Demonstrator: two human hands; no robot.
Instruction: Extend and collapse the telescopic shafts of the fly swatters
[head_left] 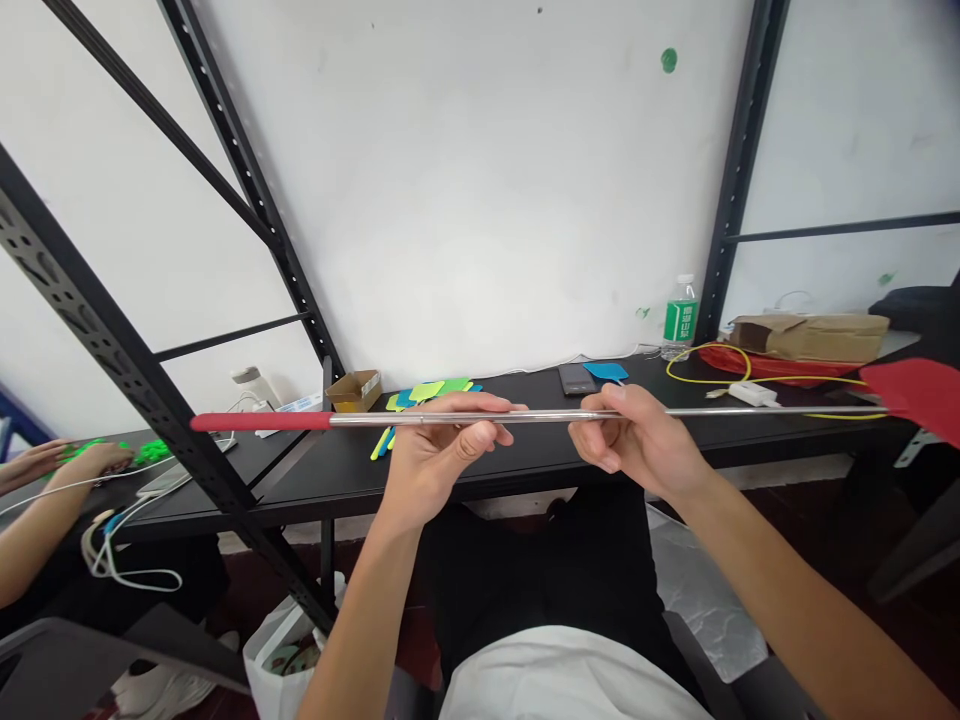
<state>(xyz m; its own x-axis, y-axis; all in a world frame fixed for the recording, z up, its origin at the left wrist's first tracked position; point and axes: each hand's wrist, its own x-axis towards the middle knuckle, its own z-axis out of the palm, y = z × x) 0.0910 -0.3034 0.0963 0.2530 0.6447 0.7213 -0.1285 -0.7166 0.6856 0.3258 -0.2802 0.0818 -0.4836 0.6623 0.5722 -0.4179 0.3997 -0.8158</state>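
A telescopic fly swatter (262,422) stretches level across the view, with a red handle at the left, a thin metal rod drawn out long, and a red paddle (911,392) at the right. My left hand (431,465) is closed around the thicker rod section near the handle, its thumb on the near side. Farther along, my right hand (649,440) pinches the thinner rod between thumb and fingers. Behind my left hand, several yellow, green and blue swatter paddles (427,392) lie piled on the black table (337,480). A blue paddle (606,371) lies farther right.
A small cardboard box (354,391), a dark flat device (576,379) and a water bottle (680,318) stand along the wall. At right are a brown package (810,336), yellow cable and white adapter (754,394). A metal post (127,350) separates me from another person's hands (97,462) at left.
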